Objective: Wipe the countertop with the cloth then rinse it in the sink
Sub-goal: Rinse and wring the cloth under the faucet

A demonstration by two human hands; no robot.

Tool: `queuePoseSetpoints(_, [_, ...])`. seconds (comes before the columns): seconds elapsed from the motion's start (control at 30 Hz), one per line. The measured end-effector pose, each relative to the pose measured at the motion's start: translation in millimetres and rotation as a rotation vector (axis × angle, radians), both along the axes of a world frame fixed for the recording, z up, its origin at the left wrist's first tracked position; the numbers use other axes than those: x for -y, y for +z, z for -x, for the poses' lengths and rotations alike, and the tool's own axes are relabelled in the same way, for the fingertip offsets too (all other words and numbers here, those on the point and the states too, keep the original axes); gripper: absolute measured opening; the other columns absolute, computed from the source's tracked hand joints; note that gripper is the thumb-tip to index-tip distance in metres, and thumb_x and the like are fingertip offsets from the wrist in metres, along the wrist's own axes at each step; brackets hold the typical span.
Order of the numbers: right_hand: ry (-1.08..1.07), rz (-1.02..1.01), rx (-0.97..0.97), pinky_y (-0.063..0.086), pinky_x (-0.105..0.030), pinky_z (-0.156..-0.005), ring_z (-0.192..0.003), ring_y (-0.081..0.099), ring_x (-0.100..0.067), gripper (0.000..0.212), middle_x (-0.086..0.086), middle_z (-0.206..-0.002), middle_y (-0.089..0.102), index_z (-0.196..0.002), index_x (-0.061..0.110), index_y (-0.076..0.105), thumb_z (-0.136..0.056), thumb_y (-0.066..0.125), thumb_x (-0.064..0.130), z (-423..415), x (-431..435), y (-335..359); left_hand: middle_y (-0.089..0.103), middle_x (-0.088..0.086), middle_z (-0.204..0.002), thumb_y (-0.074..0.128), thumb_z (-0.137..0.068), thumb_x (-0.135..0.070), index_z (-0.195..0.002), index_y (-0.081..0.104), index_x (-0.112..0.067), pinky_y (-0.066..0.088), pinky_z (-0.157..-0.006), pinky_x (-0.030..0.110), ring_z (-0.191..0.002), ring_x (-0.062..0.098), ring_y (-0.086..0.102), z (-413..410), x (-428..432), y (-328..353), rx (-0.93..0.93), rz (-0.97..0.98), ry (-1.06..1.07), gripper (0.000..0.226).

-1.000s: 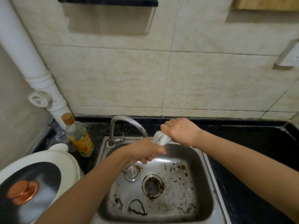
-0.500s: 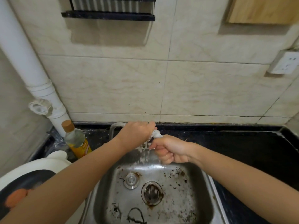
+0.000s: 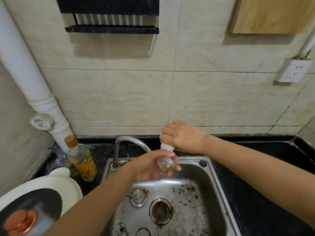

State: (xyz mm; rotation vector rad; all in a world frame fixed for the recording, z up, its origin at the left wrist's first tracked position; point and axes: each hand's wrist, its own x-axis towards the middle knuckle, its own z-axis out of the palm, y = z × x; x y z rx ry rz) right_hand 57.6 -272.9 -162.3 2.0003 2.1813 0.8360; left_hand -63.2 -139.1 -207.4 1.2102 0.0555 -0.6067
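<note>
Cloth [image 3: 167, 147] twisted upright above sink [image 3: 215, 178] back edge | left grip [image 3: 150, 166] clenches bottom | right grip [image 3: 183, 135] clenches top

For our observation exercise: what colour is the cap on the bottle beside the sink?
The cap is light brown, clearest in the head view.

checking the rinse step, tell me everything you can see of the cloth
The cloth is white, ribbed-looking fabric, twisted into a tight roll standing roughly upright above the sink, just right of the faucet spout. The right hand grips its upper end, the left hand its lower end, which looks wet and grey-stained. Both hands hide most of it.
</note>
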Motion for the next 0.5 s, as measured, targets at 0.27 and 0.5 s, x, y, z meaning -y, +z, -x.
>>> queuePoseSetpoints(0.27, [-0.366, 0.118, -0.111, 0.028, -0.025, -0.044, -0.045, 0.057, -0.025, 0.021, -0.005, -0.056, 0.061, -0.067, 0.012, 0.061, -0.069, 0.080, 0.021, 10, 4, 3, 0.054, 0.000, -0.057, 0.058, -0.080, -0.025, -0.058, 0.047, -0.019, 0.031, -0.049, 0.028, -0.053, 0.016, 0.045, -23, -11, 22, 0.541, -1.291, 0.152, 0.025])
queuePoseSetpoints(0.5, [-0.682, -0.161, -1.723, 0.025, -0.026, -0.042, -0.040, 0.032, -0.012, 0.022, 0.001, -0.048, 0.039, -0.065, 0.012, 0.048, -0.082, 0.059, 0.005, 55, -21, -16, 0.054, 0.000, -0.045, 0.067, -0.068, -0.023, -0.065, 0.056, -0.013, 0.028, -0.033, 0.019, -0.030, 0.021, 0.048, -46, -57, 22, 1.472, -1.743, 0.101, 0.015])
